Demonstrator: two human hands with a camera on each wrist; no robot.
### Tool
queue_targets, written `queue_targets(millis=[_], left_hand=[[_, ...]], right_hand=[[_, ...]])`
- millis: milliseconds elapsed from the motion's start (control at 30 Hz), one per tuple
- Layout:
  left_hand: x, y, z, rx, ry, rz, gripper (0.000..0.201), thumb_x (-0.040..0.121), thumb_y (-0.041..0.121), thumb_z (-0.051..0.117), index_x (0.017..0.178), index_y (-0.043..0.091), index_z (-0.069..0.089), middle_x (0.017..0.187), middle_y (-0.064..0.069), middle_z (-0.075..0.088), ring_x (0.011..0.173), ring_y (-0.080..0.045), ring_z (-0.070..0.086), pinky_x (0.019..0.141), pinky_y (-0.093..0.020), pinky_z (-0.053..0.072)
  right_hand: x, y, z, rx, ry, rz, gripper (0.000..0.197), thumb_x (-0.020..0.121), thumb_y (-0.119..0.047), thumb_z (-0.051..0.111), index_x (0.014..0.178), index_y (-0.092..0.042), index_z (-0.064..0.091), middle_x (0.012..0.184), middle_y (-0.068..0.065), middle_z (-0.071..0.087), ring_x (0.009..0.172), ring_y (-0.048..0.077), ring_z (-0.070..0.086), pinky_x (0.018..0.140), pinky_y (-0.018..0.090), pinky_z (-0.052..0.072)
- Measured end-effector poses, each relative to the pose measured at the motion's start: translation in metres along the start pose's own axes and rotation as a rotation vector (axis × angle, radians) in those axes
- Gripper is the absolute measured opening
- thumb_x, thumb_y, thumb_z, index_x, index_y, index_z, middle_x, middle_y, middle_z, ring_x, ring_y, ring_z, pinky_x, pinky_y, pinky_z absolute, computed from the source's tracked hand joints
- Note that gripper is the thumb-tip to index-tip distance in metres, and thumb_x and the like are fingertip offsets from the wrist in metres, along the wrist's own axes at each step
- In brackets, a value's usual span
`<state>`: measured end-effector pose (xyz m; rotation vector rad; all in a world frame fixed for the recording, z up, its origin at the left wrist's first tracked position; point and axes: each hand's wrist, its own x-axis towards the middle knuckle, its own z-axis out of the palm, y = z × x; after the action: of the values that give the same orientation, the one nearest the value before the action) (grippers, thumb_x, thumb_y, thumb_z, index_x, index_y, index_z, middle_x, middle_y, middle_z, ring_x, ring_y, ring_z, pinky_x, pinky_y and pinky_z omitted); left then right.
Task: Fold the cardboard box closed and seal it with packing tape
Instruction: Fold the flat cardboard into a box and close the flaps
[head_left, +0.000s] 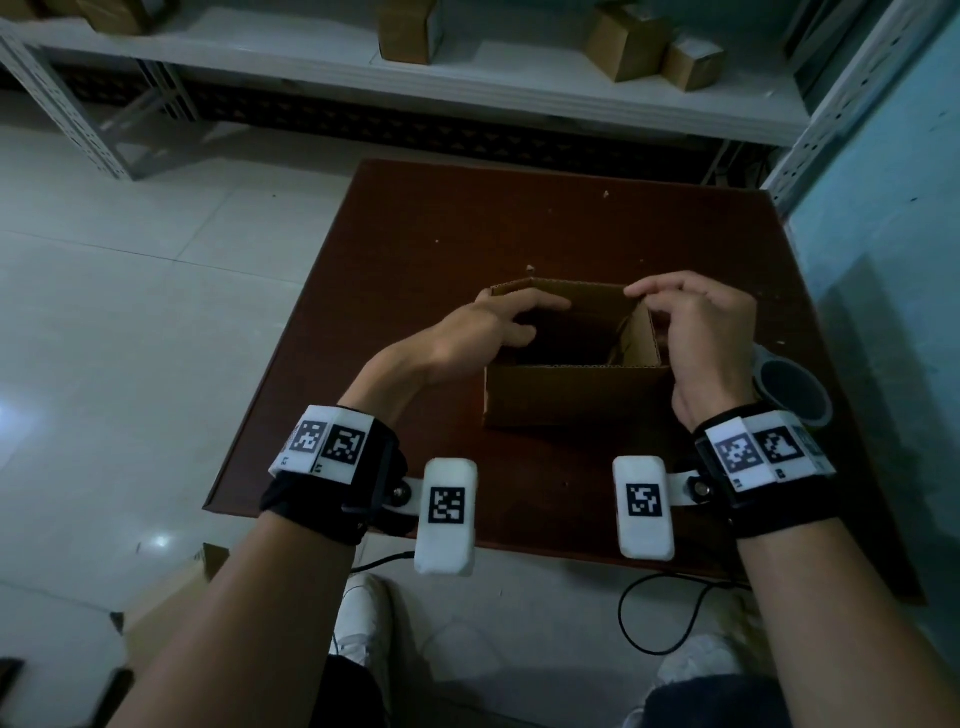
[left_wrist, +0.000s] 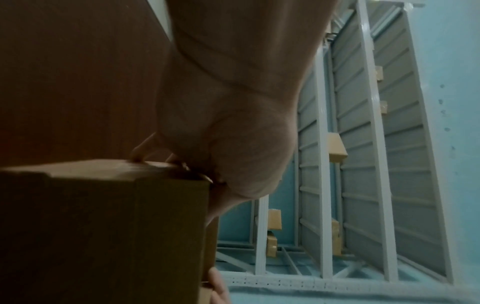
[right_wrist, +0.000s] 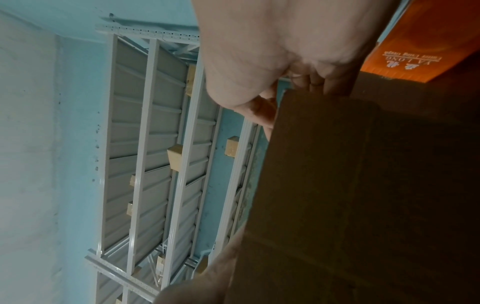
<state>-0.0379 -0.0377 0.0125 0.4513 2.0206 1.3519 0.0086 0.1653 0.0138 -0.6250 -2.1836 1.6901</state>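
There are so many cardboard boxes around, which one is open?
The cardboard box on the brown table, held between the left hand and right hand: its top gapes, showing the inside. The shelf boxes look closed.

Our left hand (head_left: 483, 332) holds the left rim of the open brown cardboard box (head_left: 571, 400); our right hand (head_left: 696, 332) pinches its upright right flap (head_left: 641, 340).

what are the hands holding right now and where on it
The cardboard box. The right hand pinches the top edge of its upright right flap; the left hand lies over the left rim, grip unclear.
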Motion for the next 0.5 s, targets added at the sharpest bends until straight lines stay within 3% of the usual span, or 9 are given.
queue_targets(millis=[100,167,200,267,333,433,500], left_hand=[[-0.002,-0.003,-0.001,-0.047,0.029,0.044,0.042,0.106,0.012,0.052,0.144,0.027,0.058,0.134,0.003,0.06,0.112,-0.015,0.067,0.088,-0.027,0.06],[0.001,-0.004,0.001,0.016,0.107,0.077,0.043,0.098,0.012,0.066,0.138,0.025,0.064,0.122,0.009,0.061,0.104,-0.01,0.065,0.079,-0.022,0.057],[0.003,-0.006,0.002,0.038,0.131,0.083,0.045,0.094,0.011,0.071,0.136,0.025,0.066,0.12,0.01,0.061,0.106,-0.009,0.061,0.08,-0.023,0.055],[0.007,-0.008,0.002,0.052,0.14,0.073,0.049,0.088,0.008,0.077,0.133,0.027,0.068,0.13,0.005,0.061,0.119,-0.014,0.058,0.093,-0.031,0.056],[0.01,-0.009,0.001,0.054,0.133,0.057,0.053,0.085,0.003,0.079,0.131,0.029,0.069,0.141,0.0,0.057,0.128,-0.019,0.056,0.102,-0.04,0.056],[0.012,-0.008,0.002,0.108,0.131,0.036,0.061,0.086,-0.008,0.073,0.129,0.035,0.07,0.146,0.0,0.053,0.128,-0.02,0.056,0.1,-0.042,0.057],[0.012,-0.007,0.002,0.152,0.127,0.007,0.066,0.088,-0.012,0.066,0.129,0.039,0.069,0.145,0.0,0.052,0.117,-0.021,0.062,0.088,-0.036,0.062]], right_hand=[[-0.001,-0.001,0.001,0.012,-0.003,0.025,0.034,0.089,-0.001,0.055,0.072,-0.024,0.074,0.075,-0.006,0.068,0.069,0.001,0.058,0.094,0.044,0.056],[-0.002,-0.002,0.002,0.016,-0.004,0.033,0.034,0.088,-0.001,0.055,0.072,-0.024,0.074,0.075,-0.01,0.069,0.068,-0.002,0.059,0.097,0.044,0.054],[-0.002,-0.002,0.002,0.016,-0.004,0.036,0.034,0.088,-0.001,0.055,0.072,-0.024,0.074,0.074,-0.013,0.069,0.068,-0.005,0.061,0.1,0.045,0.052],[-0.002,-0.002,0.003,0.018,-0.007,0.039,0.034,0.087,-0.001,0.055,0.071,-0.024,0.075,0.073,-0.016,0.071,0.072,-0.011,0.062,0.105,0.046,0.047],[-0.001,-0.001,0.002,0.02,-0.012,0.044,0.034,0.086,-0.001,0.055,0.071,-0.025,0.075,0.075,-0.017,0.073,0.08,-0.006,0.064,0.105,0.047,0.047],[0.001,-0.002,0.0,0.021,-0.023,0.046,0.034,0.085,-0.002,0.056,0.07,-0.026,0.075,0.074,-0.019,0.073,0.087,0.0,0.064,0.099,0.042,0.05],[0.002,-0.001,-0.002,0.031,-0.038,0.045,0.034,0.086,-0.001,0.056,0.072,-0.026,0.075,0.073,-0.019,0.071,0.081,-0.001,0.061,0.09,0.033,0.05]])
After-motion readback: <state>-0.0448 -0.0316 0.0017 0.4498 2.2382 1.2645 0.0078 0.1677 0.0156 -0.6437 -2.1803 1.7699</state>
